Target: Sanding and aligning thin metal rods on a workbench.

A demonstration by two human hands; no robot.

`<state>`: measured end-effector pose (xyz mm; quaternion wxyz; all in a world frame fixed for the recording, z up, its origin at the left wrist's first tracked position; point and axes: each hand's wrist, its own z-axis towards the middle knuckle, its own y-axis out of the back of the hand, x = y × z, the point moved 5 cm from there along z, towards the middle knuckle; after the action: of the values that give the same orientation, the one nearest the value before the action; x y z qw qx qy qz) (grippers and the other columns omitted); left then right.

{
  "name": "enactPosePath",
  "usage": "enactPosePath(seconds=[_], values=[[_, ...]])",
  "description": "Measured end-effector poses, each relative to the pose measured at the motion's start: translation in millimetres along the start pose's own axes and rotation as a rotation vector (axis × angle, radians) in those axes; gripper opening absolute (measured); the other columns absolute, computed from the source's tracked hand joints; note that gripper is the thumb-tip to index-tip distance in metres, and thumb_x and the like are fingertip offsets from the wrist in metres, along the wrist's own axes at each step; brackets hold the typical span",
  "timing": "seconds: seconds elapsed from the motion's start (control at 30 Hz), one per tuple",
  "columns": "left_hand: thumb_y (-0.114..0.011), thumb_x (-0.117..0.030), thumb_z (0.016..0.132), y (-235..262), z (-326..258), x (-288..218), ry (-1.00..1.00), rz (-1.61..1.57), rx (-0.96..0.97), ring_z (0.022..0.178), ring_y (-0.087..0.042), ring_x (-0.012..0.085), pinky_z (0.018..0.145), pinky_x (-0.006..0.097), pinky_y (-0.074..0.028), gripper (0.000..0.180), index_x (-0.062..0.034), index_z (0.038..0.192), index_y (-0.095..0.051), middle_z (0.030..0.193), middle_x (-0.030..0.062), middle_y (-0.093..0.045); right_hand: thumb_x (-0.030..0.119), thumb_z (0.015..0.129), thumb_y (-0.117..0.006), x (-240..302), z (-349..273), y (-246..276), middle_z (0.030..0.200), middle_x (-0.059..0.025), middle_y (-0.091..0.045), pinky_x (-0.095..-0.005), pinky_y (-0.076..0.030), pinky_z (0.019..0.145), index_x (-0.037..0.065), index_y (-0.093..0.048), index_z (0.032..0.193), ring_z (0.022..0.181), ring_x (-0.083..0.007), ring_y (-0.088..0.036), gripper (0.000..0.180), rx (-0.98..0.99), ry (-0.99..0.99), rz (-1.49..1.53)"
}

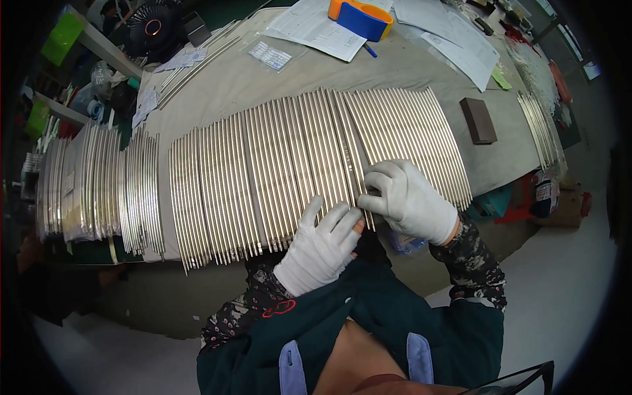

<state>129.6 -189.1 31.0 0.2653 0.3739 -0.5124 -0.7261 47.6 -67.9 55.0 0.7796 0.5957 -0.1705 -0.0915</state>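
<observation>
Long, thin shiny metal rods [289, 151] lie side by side in a wide row across the table. My right hand [408, 201], in a white glove, has its fingers curled closed at the near part of one metal rod [356, 172], beside a narrow gap in the row. Part of that grip is hidden behind the fingers. My left hand [319, 247], also gloved in white, rests over the near ends of the rods just left of my right hand. Its fingers are stretched out and apart, and a bare fingertip shows through the glove.
Plastic-wrapped rod bundles [89, 181] lie at the far left, and more rods [536, 128] at the right edge. A dark brown block [478, 121] sits right of the row. Papers [316, 29], an orange-and-blue tape-like ring [362, 20] and a black fan [153, 27] are at the back.
</observation>
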Motion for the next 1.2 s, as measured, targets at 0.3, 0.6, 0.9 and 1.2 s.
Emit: enactPosePath(seconds=[0.3,0.6,0.9,1.2], values=[[-0.077,-0.029,0.064,2,-16,9,0.053,-0.005,-0.066,0.118,-0.05,0.0243,0.101,0.055,-0.034,0.054,-0.0041,0.109,-0.06,0.116,0.0082,-0.055,0.016,0.074,-0.061,9,10,-1,0.106,-0.0086,-0.061,-0.039,-0.046,0.088,0.007,-0.064,0.095,0.105,-0.025,-0.058,0.023,0.017,0.01,0.029],[-0.077,-0.028,0.062,10,-23,16,0.095,-0.001,-0.086,0.115,-0.051,0.0245,0.097,0.055,-0.035,0.054,-0.0024,0.107,-0.059,0.114,0.009,-0.055,0.016,0.076,-0.06,15,17,-1,0.104,-0.0082,-0.062,-0.0375,-0.046,0.088,0.008,-0.063,0.096,0.104,-0.026,-0.059,0.022,0.02,0.01,0.078],[-0.079,-0.027,0.059,8,-32,22,0.161,0.0,-0.056,0.12,-0.049,0.0256,0.104,0.058,-0.03,0.059,-0.0065,0.11,-0.06,0.122,0.0072,-0.054,0.016,0.075,-0.062,21,21,-9,0.11,-0.0066,-0.057,-0.0405,-0.041,0.098,0.012,-0.062,0.1,0.113,-0.0262,-0.054,0.025,0.089,0.033,0.051],[-0.076,-0.029,0.063,9,-41,26,0.22,0.007,-0.096,0.12,-0.049,0.026,0.102,0.059,-0.03,0.056,-0.0062,0.111,-0.058,0.121,0.0072,-0.054,0.014,0.075,-0.061,28,31,-9,0.105,-0.0075,-0.058,-0.0411,-0.041,0.098,0.012,-0.061,0.102,0.111,-0.0263,-0.054,0.027,0.112,0.071,0.03]])
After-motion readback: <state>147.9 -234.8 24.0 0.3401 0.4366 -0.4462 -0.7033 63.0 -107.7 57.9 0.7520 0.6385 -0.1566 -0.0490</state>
